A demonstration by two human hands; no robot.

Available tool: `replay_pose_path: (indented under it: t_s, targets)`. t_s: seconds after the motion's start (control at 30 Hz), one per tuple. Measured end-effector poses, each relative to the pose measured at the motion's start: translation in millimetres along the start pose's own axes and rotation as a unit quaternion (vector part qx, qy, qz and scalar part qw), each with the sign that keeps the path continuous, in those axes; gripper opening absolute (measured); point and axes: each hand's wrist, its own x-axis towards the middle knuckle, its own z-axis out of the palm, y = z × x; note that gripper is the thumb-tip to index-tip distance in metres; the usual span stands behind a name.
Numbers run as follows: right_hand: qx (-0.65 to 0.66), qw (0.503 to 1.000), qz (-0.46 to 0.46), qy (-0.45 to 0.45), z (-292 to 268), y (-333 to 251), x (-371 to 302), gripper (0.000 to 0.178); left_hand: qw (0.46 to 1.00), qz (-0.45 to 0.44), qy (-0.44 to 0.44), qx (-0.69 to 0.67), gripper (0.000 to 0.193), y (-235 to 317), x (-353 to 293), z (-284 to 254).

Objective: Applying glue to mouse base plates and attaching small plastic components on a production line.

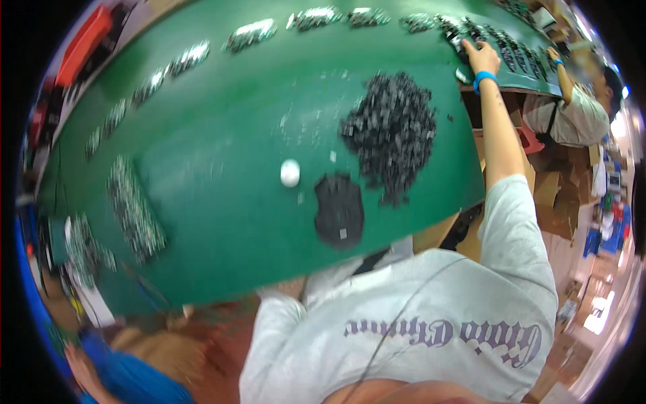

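My right hand, with a blue band at the wrist, reaches to the far right of the green table. Its fingers are bent together at the near end of a row of dark and green circuit boards; what lies between them is too small to make out. A small green-and-white piece lies just below the hand. Nearer to me is a large heap of small black parts. My left hand is out of sight; only the left sleeve shows.
Clusters of circuit boards curve along the far edge; more boards lie at the left. A white round object sits beside a flat black item. Another person works at the right; a blue-clothed person is lower left.
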Motion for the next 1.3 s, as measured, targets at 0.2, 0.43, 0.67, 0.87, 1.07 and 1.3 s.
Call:
replay_pose_path:
  t_s: [0.2,0.43,0.67,0.87,1.07,1.3]
  targets:
    - [0.037,0.986,0.140,-0.084,0,25,35,0.065,0.997,-0.030,0.075,0.013,0.031,74,-44,-50]
    - [0.433,0.821,-0.349,-0.134,-177,-113,-107,0.022,0.982,0.010,0.098,-0.163,0.021,199,-103,-158]
    - [0.330,0.810,-0.392,-0.284,-169,-197,-181,0.023,0.908,-0.084,0.381,0.150,0.035,200,-2,-188]
    - [0.318,0.814,-0.393,-0.287,-165,-205,-193,0.016,0.909,-0.140,0.320,0.226,0.047,178,20,-183]
    - [0.283,0.826,-0.403,-0.272,-172,-205,-197,0.013,0.907,-0.145,0.355,0.174,0.053,173,3,-191]
    - [0.328,0.808,-0.351,-0.342,-171,-203,-196,0.015,0.906,-0.123,0.402,-0.061,0.031,178,-16,-197]
